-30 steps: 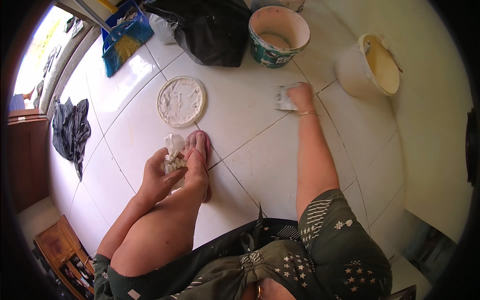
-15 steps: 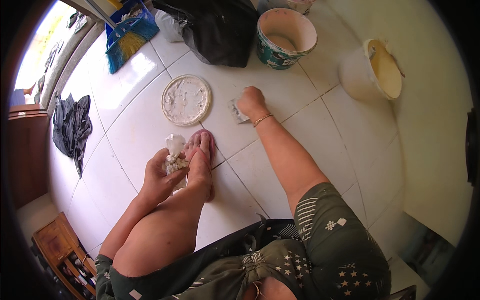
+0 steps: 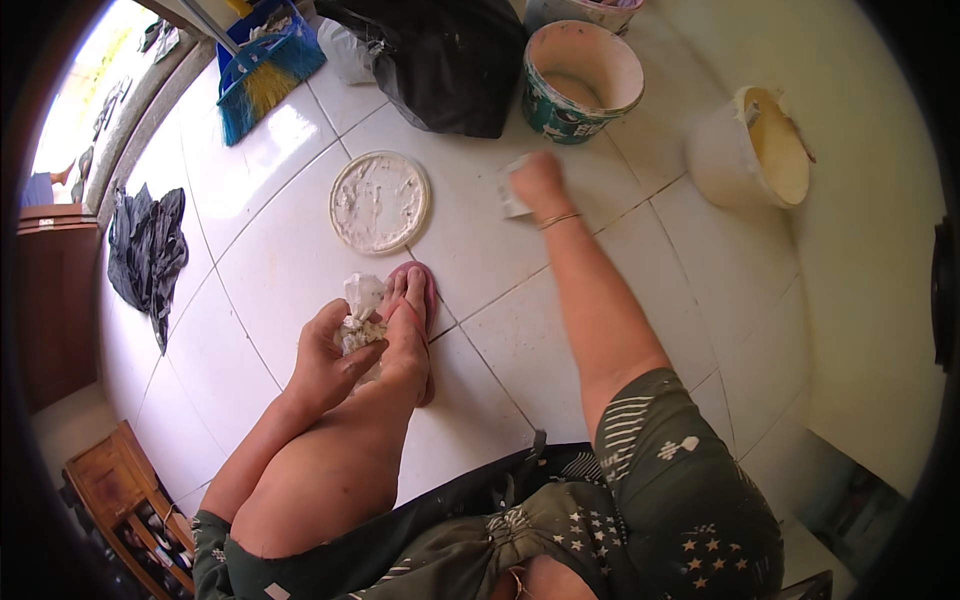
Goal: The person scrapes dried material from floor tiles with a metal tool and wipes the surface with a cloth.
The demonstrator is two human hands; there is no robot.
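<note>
My left hand is closed on a crumpled white plastic wad with pale bits, above my foot in a pink flip-flop. My right hand reaches forward onto the white tiled floor, closed on a flat pale-grey piece; it is blurred, so I cannot make out exactly what it is. A round lid smeared with white paste lies to the left of that hand, and a green bucket with a pale coated inside stands beyond it.
A tilted off-white bucket is at the right wall, another bucket behind the green one. A large black bag, a broom and blue dustpan are at the back. A crumpled black bag lies left; wooden furniture stands lower left.
My right hand swept left with the flat piece, then moved back to the right and slightly forward. The view shifted slightly; my left hand still grips the wad.
</note>
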